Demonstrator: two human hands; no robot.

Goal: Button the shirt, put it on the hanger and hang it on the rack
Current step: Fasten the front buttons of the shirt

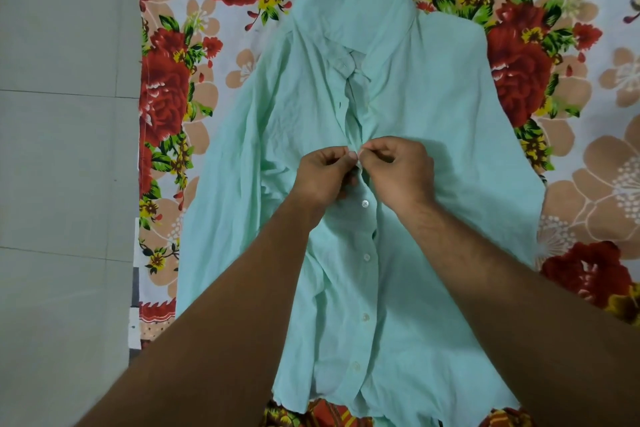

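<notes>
A mint-green shirt (pixel 433 121) lies front-up on a flowered bedsheet, collar at the far end, hem toward me. Several white buttons (pixel 364 203) below my hands are fastened along the placket. Above my hands the placket gapes open up to the collar. My left hand (pixel 323 177) pinches the left edge of the placket at mid-chest. My right hand (pixel 398 170) pinches the right edge, thumb and forefinger meeting the left hand's fingertips. The button between the fingers is hidden. No hanger or rack is in view.
The flowered bedsheet (pixel 554 62) covers the bed under and around the shirt. The bed's left edge runs down at about a quarter of the view, with pale grey floor tiles (pixel 62 149) beyond it.
</notes>
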